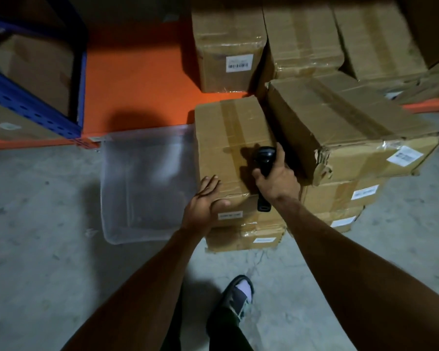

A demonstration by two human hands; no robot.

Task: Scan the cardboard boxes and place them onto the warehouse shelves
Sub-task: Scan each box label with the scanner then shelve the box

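I'm looking at a warehouse: taped cardboard boxes [340,138] with barcode labels [239,62] stacked on a bare concrete floor [41,224], beside blue and orange steel shelving [33,107] holding more cartons.

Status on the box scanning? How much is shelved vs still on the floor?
Done: three boxes already sit on the orange shelf. In hand: the right hand grips the scanner over the top box of the near stack, and the left hand rests on its front corner. Left: that stack and the one beside it are on the floor.
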